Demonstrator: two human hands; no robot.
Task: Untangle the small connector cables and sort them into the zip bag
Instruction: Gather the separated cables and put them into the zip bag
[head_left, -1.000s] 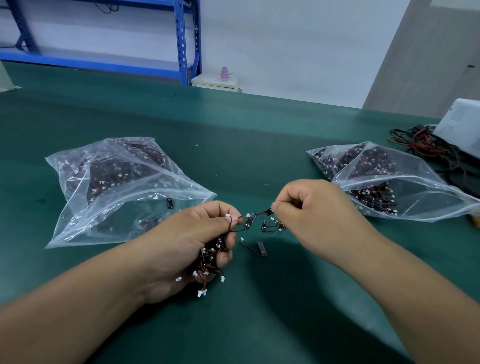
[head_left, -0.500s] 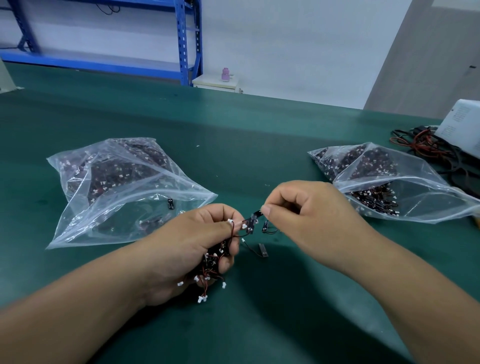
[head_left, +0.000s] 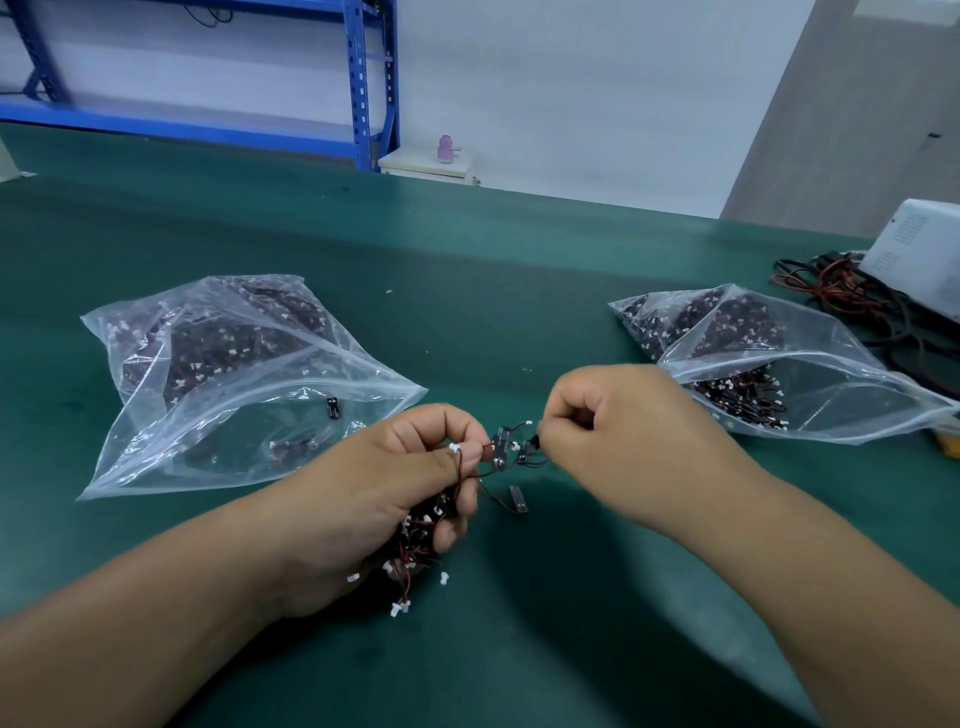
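Looking down on a green table (head_left: 519, 270), with blue shelving (head_left: 363, 78) and a pink bottle (head_left: 445, 148) back by the wall. Dead centre, gripping the tangle of connector cables (head_left: 415, 545) in the left hand (head_left: 384, 499), fingers curled round it and white plugs spilling out below the palm. Just right of the tangle, pinching a single cable (head_left: 506, 452) with the right hand (head_left: 613, 436), thumb against curled forefinger, with the wire drawn out between both hands. Just beneath that stretch, a loose cable (head_left: 511, 499) lying on the table. Left of the tangle, a zip bag (head_left: 234, 384) stuffed with cables, its mouth turned toward it. Well to the right, a second zip bag (head_left: 779, 374), gaping. Further right again, red and black wires (head_left: 841, 296) and a white box (head_left: 914, 254), its printing too small to read.
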